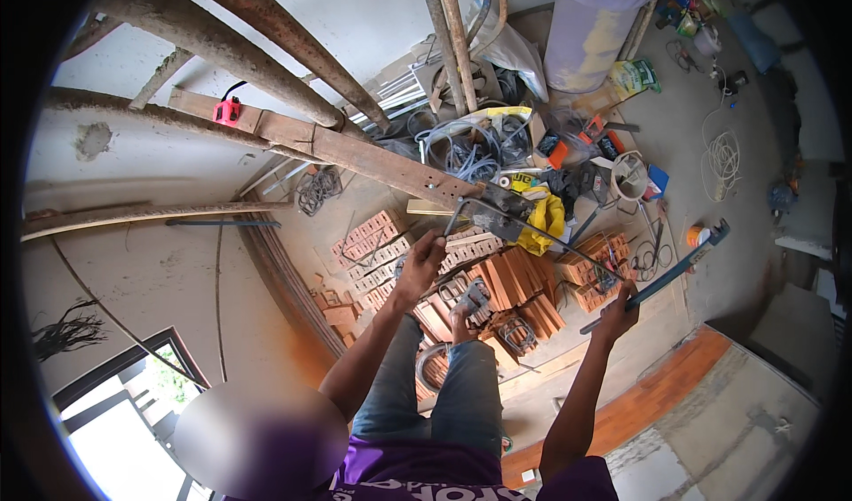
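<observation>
My left hand (422, 266) is closed around the short bent leg of a thin steel rod (577, 255). The rod's corner lies at the end of a wooden plank (373, 159), close to the bolts or pegs there. From that corner its long leg runs right to my right hand (614, 316). My right hand is wrapped round a blue metal bar (674, 273) with a notched, hooked head at its far end. The rod's end meets this hand; whether the fingers grip it too is hard to see. A red tape measure (227, 110) sits farther up the plank.
Rusty pipes (240, 39) slant across the upper left. Below my hands lie hollow bricks (368, 239) and stacked reddish-brown blocks (510, 279). A yellow bag (543, 221), a bucket (630, 177) and a coil of white cable (721, 159) are to the right.
</observation>
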The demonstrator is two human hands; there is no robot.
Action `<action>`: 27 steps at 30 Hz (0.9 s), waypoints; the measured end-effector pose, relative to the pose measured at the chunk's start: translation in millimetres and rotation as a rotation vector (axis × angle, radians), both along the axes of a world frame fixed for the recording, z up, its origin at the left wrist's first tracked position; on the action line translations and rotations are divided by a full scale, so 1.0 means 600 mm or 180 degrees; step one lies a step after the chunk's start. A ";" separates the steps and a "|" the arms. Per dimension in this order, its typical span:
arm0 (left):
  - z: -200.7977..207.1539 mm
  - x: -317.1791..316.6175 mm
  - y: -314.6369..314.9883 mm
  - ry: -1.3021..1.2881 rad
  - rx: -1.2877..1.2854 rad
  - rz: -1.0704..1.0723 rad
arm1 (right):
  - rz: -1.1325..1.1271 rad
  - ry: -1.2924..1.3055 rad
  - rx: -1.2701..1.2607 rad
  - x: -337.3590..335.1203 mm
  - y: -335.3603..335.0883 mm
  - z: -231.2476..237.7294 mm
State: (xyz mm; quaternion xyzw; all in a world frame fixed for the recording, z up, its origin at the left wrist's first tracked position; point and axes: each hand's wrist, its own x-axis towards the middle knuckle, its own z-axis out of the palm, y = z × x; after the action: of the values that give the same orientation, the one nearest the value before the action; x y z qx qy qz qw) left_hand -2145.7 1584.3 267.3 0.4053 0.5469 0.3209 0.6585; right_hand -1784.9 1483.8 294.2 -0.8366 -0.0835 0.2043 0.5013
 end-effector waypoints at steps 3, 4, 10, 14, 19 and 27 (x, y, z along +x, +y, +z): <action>-0.010 0.001 -0.002 0.0012 -0.0031 -0.0123 | -0.0190 0.0337 0.0346 0.010 0.009 -0.010; -0.012 0.000 -0.003 0.0017 -0.0023 -0.0120 | -0.0163 0.0419 0.0427 0.010 0.010 -0.014; -0.012 0.005 -0.003 -0.0056 0.0094 0.0013 | 0.0065 0.0464 0.0539 0.013 0.004 -0.025; -0.015 -0.004 -0.006 -0.0142 -0.0181 0.0076 | 0.0213 0.0247 0.0165 0.012 0.006 -0.020; 0.006 0.004 -0.003 -0.0085 -0.0133 0.0044 | 0.0424 -0.0136 -0.0121 0.023 -0.001 -0.024; -0.001 0.006 -0.004 0.0056 0.0039 0.0025 | 0.0679 -0.0528 -0.0275 0.054 -0.020 -0.067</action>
State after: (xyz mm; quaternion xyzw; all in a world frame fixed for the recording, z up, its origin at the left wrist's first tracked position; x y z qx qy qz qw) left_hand -2142.3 1581.9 266.5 0.4101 0.5522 0.3233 0.6499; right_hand -1752.6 1472.1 253.9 -0.8579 -0.2042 0.1900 0.4316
